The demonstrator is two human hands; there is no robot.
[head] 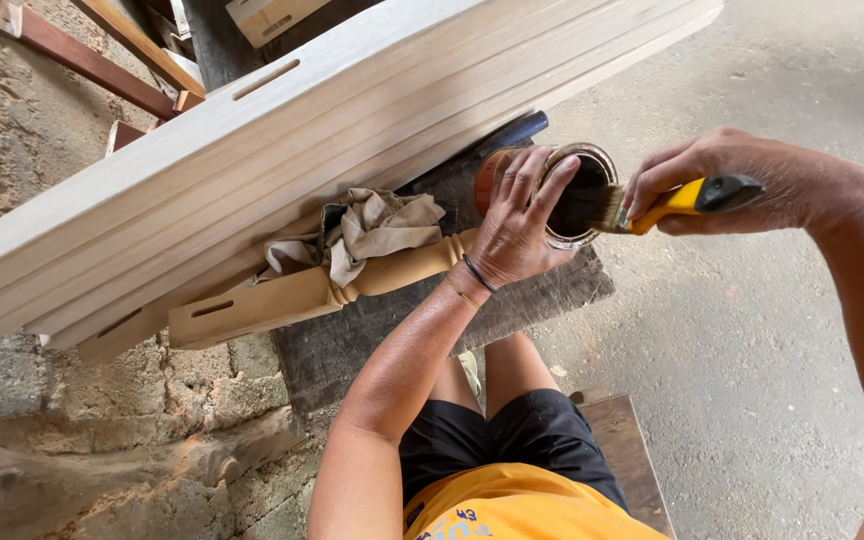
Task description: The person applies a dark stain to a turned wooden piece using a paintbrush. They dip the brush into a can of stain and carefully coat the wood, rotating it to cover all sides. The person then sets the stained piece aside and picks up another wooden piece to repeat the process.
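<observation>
Presently, left hand [514, 228] laid over rim of open tin [562, 195], fingers spread and curved against near side, tin steadied, not lifted. Dark liquid seen inside tin. Tin stood on dark wooden board [372, 335], just beside turned wooden leg [327, 285]. Right hand [742, 185] closed around yellow handle of paintbrush [652, 205]; bristles dipped at tin mouth. Crumpled rag [377, 228] draped on leg, against pale stacked planks [282, 150].
</observation>
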